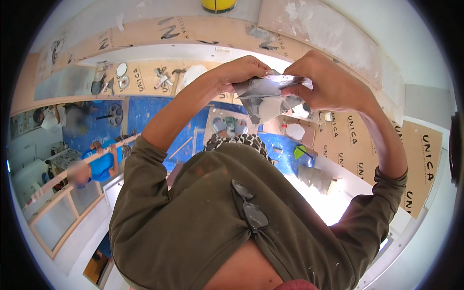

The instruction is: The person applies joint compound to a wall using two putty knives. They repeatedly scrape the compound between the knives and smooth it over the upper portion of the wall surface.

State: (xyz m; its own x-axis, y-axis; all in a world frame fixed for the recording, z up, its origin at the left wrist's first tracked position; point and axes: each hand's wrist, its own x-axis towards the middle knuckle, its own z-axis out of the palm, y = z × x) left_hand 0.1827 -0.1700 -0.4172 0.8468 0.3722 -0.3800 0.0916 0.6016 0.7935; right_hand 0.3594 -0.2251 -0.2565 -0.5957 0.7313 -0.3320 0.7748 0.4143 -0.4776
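Both hands working a crumpled grey sheet.
Left hand (241,70) and right hand (328,82) are pinching the grey sheet (266,92), fingers clamped on its top edge.

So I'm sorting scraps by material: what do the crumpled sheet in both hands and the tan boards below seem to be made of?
The crumpled sheet, held between the left hand and right hand, looks like thin metal foil or metallised film: silvery, glossy, sharply creased. Which one, I cannot tell. The tan boards look like matte cardboard or fibreboard: flat, dull brown, printed in black.

Blue floor sheet (145,116) under scattered tools (164,77)
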